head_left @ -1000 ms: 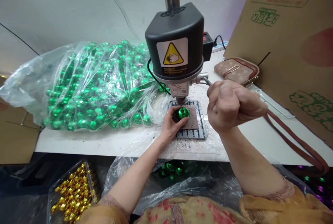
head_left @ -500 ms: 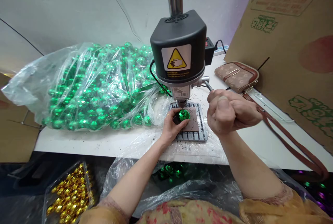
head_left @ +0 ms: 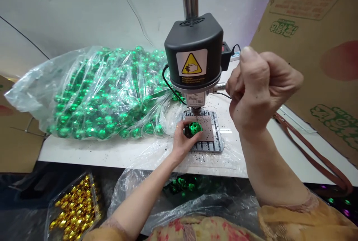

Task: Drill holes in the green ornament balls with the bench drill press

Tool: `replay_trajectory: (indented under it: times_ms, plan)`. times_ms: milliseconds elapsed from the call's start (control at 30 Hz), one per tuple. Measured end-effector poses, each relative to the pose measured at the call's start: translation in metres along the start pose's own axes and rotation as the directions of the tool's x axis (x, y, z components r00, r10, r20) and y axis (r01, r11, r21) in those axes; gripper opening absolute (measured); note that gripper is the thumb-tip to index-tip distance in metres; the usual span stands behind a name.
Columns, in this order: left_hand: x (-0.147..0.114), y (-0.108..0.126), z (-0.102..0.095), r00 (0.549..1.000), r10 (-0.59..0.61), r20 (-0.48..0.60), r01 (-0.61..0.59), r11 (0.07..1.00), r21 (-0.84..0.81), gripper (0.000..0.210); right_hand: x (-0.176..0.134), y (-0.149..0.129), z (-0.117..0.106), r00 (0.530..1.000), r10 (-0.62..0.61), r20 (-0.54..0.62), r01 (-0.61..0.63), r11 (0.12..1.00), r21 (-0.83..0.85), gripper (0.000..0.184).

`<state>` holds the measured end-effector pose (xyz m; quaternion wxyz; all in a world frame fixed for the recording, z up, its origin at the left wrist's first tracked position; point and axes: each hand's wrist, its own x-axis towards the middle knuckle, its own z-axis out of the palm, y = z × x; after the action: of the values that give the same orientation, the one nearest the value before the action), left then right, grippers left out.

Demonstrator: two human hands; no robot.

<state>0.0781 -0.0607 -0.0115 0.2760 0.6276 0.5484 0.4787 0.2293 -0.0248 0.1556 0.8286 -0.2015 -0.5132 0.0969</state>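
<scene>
Between the thumb and fingers of my left hand (head_left: 182, 140) is a shiny green faceted ball (head_left: 195, 128). It is just in front of the bit of a small black drill press (head_left: 192, 52), low over the brown pad (head_left: 208, 131) on the press's slotted metal base (head_left: 219, 142). Dark crumbs lie scattered around the base. My right hand (head_left: 257, 88) is closed in a fist at the press's feed lever (head_left: 220, 87); the part of the lever inside the fingers is hidden.
A clear bag of green balls (head_left: 106, 95) lies left on the white table (head_left: 92, 153). Below the edge are a tub of gold balls (head_left: 74, 211) and an opened plastic bag (head_left: 131, 185) with green balls. A cardboard box (head_left: 316, 65) and a brown strap (head_left: 313, 151) are right.
My right fist has risen with the lever, now covering the patterned pouch. My left hand has drawn the green ball slightly left and toward me, away from the drill bit.
</scene>
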Motion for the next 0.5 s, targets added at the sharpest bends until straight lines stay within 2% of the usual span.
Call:
replay_trajectory:
  times_ms: [33,67,100,133,167,200,233,267,300,333,400,433,500]
  plan:
    - [-0.009,0.006,-0.009,0.999,0.0,0.032,-0.001,0.999,0.044,0.036,0.003,0.0,0.0,1.0,0.0,0.015,0.0,1.0,0.006,0.047]
    - [-0.019,0.012,-0.02,0.993,0.006,0.114,-0.016,0.996,0.087,0.035,0.004,0.0,0.0,1.0,-0.007,0.024,0.006,1.0,0.014,0.047]
    - [-0.031,0.019,-0.033,0.968,0.024,0.25,-0.056,0.991,0.122,0.037,0.004,0.001,-0.001,0.999,-0.013,0.03,0.013,1.0,0.019,0.047]
    - [-0.042,0.024,-0.045,0.899,0.043,0.436,-0.115,0.983,0.14,0.039,0.004,0.001,-0.002,0.999,-0.02,0.035,0.019,1.0,0.023,0.046]
    - [-0.052,0.029,-0.056,0.796,0.07,0.602,-0.194,0.97,0.144,0.042,0.003,0.001,-0.002,0.999,-0.027,0.034,0.026,0.999,0.029,0.046]
    - [-0.059,0.032,-0.066,0.687,0.094,0.72,-0.268,0.954,0.132,0.045,0.003,0.001,-0.003,0.999,-0.029,0.029,0.028,0.999,0.03,0.046]
    - [-0.063,0.033,-0.075,0.608,0.114,0.786,-0.322,0.94,0.112,0.047,0.002,0.001,-0.002,0.999,-0.026,0.021,0.025,0.999,0.021,0.046]
    - [-0.063,0.031,-0.081,0.589,0.133,0.797,-0.35,0.931,0.102,0.046,0.001,0.001,-0.002,1.0,-0.02,0.013,0.02,1.0,0.009,0.046]
    - [-0.058,0.027,-0.085,0.629,0.151,0.763,-0.355,0.929,0.108,0.041,0.001,0.0,-0.001,1.0,-0.018,0.004,0.018,1.0,0.0,0.046]
    - [-0.046,0.022,-0.086,0.703,0.169,0.69,-0.347,0.929,0.126,0.032,0.001,0.0,-0.001,1.0,-0.018,-0.004,0.018,1.0,-0.007,0.046]
    - [-0.009,0.006,-0.083,0.861,0.197,0.469,-0.321,0.926,0.2,0.013,0.001,0.0,0.0,1.0,-0.028,-0.013,0.028,1.0,-0.001,0.046]
    - [0.016,-0.003,-0.078,0.901,0.228,0.369,-0.333,0.908,0.253,0.011,0.001,0.0,0.001,0.999,-0.034,-0.021,0.034,0.999,0.011,0.046]
    - [0.068,-0.019,-0.063,0.946,0.213,0.243,-0.294,0.879,0.377,0.02,0.001,0.0,0.001,0.999,-0.031,-0.03,0.032,0.999,0.012,0.046]
